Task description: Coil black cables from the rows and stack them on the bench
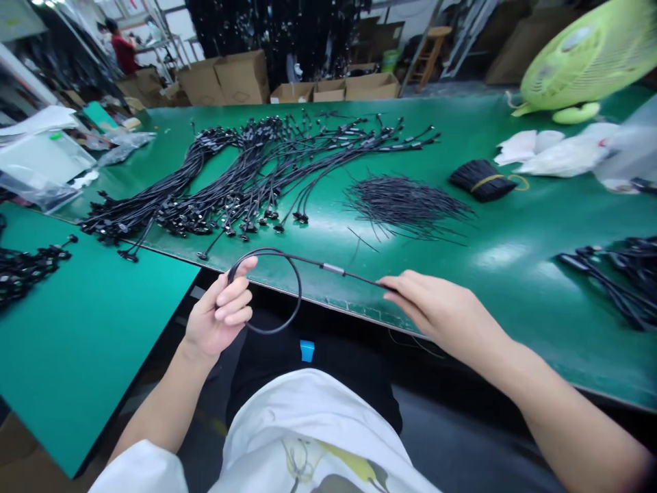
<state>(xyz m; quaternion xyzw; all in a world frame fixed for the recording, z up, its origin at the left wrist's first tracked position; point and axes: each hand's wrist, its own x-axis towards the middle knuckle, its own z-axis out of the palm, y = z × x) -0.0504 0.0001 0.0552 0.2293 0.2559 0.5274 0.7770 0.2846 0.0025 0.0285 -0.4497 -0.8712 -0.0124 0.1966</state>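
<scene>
- Pinching a black cable (308, 257) in both hands, held just over the front edge of the green bench mat (513, 342), with a loop sagging below my left hand.
- Left hand (220, 308): narrow, fingers curled round the cable near one end, palm turned toward me, wrist raised.
- Right hand (441, 311): narrow, fingertips on the cable, palm down, forearm coming in from lower right.
- Risk: pulling my hands apart could tighten the loop and kink the cable. Strain could also land at the silver inline sleeve (333, 269), mid-span.
- Risk: the slack loop could snag on the bench edge if I lower my left hand.
- Risk: a swinging end could catch the laid-out cable bundles (256, 164) in the upper middle and tangle them.
- Risk: stray strands from the thin black wire pile (405, 205), right of centre, could hook the cable if it drifts that way.
</scene>
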